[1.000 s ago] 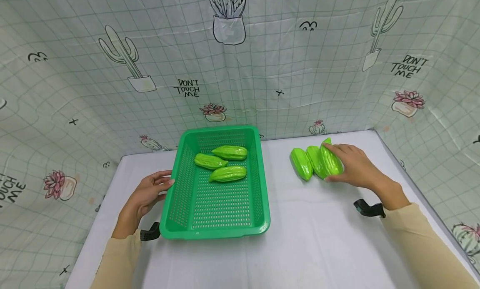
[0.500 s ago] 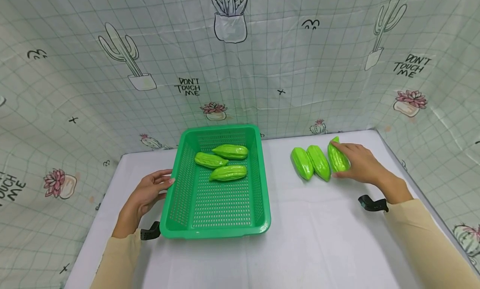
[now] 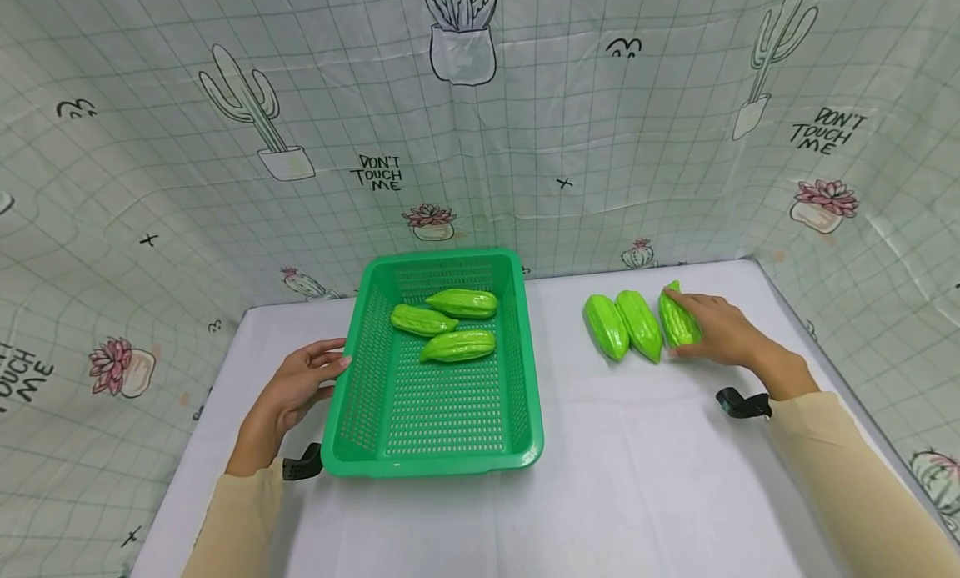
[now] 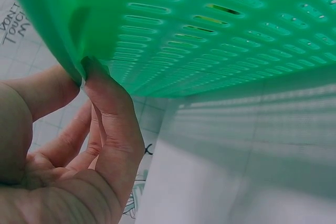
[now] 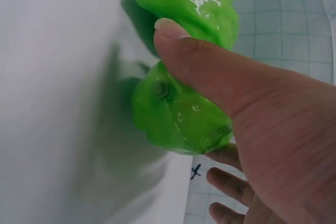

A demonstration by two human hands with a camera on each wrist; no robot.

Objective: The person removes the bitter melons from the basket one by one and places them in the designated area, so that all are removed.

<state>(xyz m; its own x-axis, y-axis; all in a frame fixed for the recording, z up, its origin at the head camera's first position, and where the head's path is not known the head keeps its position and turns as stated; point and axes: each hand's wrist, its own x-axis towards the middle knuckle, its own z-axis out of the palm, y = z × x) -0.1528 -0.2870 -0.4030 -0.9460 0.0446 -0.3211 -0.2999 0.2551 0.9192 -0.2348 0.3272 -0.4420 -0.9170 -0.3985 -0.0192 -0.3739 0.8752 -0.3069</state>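
Observation:
A green plastic basket (image 3: 433,469) with slotted walls stands left of the table's middle. Three bitter melons lie in its far half, among them the front one (image 3: 457,347). At the basket's left side, my left hand (image 3: 291,384) pinches the rim between thumb and index finger; the left wrist view shows this rim (image 4: 52,30) up close. My right hand (image 3: 722,332) holds a bitter melon (image 3: 678,321) at the right, thumb at its near end and fingers over the far end. Left of it lie two more, a left one (image 3: 606,326) and a middle one (image 3: 639,325), side by side.
The table (image 3: 600,478) has a white cover. A curtain (image 3: 525,128) with a grid and cactus prints rises behind it and along both sides. Dark wrist mounts (image 3: 742,403) stick out from both sleeves.
My right hand has moved the held bitter melon a little to the right, away from the other two, and a gap now shows between them. My left hand has stayed at the basket rim.

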